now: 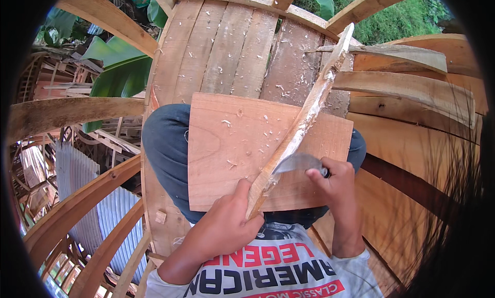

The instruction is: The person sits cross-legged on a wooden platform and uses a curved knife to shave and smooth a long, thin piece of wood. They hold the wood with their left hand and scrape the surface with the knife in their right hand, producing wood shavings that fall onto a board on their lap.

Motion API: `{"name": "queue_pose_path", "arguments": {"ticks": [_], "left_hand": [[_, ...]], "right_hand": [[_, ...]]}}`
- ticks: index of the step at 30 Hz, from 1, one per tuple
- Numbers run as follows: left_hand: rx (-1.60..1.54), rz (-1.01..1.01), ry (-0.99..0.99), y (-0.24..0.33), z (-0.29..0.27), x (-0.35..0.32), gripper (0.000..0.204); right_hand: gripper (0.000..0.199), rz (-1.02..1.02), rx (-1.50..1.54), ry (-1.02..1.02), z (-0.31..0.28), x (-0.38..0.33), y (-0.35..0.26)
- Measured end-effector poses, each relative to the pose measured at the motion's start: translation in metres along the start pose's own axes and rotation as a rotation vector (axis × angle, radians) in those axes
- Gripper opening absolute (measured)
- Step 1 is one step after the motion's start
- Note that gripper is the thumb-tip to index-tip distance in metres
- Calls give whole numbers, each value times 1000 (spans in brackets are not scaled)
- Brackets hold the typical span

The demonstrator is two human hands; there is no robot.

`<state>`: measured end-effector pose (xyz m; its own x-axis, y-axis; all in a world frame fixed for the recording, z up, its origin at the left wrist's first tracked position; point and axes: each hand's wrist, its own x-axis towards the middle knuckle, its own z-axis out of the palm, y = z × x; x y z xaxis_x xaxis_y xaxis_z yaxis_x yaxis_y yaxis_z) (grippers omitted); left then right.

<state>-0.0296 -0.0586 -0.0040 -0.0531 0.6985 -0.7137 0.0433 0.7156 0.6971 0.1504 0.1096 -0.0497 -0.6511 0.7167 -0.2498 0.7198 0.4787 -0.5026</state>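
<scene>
My left hand (227, 223) grips the near end of a long thin wooden strip (304, 117) that slants up to the right. My right hand (335, 182) holds a knife whose curved grey blade (296, 163) rests against the strip's lower part, where the wood is freshly pale. Under both lies a flat reddish-brown board (227, 148) across my lap, dotted with small shavings.
I sit on a platform of wooden planks (232, 45) scattered with shavings. Curved wooden ribs (77, 205) run on the left, and curved planks (412, 92) lie on the right. Corrugated metal sheets (77, 179) and green leaves (118, 73) show below and beyond.
</scene>
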Motion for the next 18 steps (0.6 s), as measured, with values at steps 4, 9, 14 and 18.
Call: {"name": "queue_pose_path", "arguments": {"ticks": [4, 9, 14, 18], "left_hand": [[140, -91, -54, 15, -2, 2, 41], [98, -43, -92, 12, 0, 3, 43], [58, -3, -57, 5, 2, 3, 45], [30, -5, -66, -5, 4, 1, 49]], "right_hand": [[56, -39, 25, -76, 1, -20, -9], [60, -140, -80, -7, 0, -14, 5], [63, -175, -84, 130, 9, 1, 14], [63, -69, -165, 200, 1, 21, 31]]}}
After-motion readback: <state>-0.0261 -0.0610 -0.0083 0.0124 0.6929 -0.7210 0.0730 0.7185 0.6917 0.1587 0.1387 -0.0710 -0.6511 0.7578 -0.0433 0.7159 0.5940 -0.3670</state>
